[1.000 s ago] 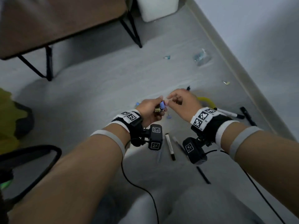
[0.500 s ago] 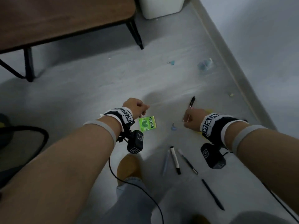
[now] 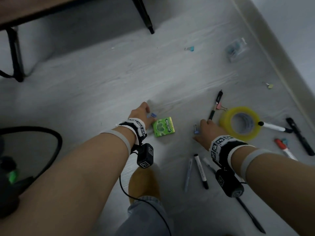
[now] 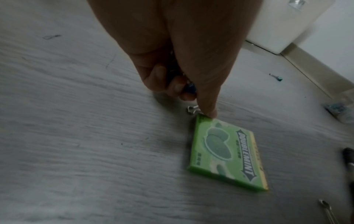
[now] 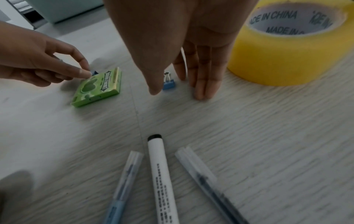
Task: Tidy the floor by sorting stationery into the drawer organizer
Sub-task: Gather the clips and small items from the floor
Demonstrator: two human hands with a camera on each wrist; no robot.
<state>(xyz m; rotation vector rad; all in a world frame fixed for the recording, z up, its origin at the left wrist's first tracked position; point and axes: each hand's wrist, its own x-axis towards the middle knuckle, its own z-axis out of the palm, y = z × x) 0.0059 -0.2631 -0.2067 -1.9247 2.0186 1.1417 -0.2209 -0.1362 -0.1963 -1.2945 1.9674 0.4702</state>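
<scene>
Small blue metal binder clip [image 5: 169, 84] flat on pale wood-grain floor [image 3: 102, 92], wire handles pointing far, between straight-fingered right hand [image 5: 191, 50] thumb and fingers, untouched; left hand [image 3: 142, 113] pinching another blue clip [image 3: 154, 114] beside green gum pack [image 3: 164, 127].

Half a second ago the left hand [image 3: 142, 111] hovers above the green Doublemint gum pack [image 3: 163, 126]; now it is down at the pack's upper-left corner, fingertips on a blue binder clip [image 3: 153, 114] there. The right hand [image 3: 207, 132] no longer pinches the black pen [image 3: 215, 104], which lies on the floor at centre right, and spreads straight fingers beside another blue binder clip [image 5: 169, 82]
</scene>
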